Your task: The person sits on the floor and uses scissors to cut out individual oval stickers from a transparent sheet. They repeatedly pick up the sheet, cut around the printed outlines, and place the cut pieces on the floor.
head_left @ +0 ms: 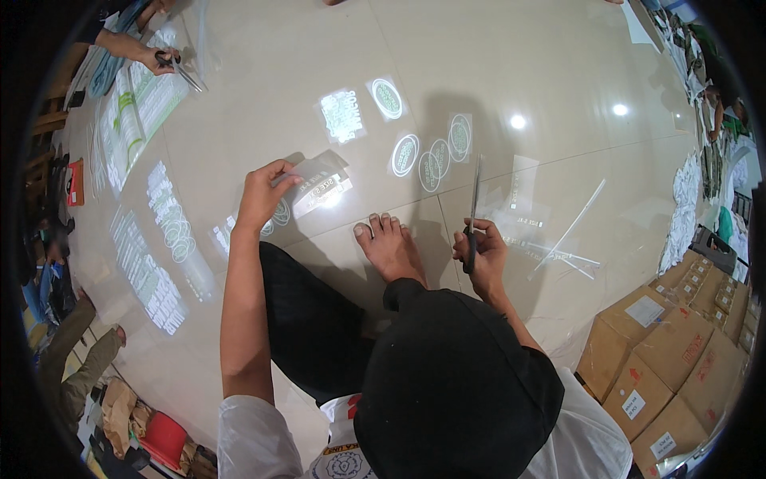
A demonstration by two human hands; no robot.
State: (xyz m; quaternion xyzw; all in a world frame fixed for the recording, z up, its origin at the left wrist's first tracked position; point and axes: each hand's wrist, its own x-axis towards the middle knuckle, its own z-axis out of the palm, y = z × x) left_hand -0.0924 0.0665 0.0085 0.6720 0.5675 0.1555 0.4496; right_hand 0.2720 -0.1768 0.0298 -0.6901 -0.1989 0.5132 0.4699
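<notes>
Wore black cap (459,383) nearest camera.
Held left hand (263,194) and right hand (488,259) well apart, pinching 1 clear printed sheet (321,182) and gripping black-handled scissors (470,239) respectively.

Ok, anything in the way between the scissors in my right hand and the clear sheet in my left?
Nothing visible stands between the scissors and the clear sheet; the oval prints and your bare foot are down on the floor.
</notes>
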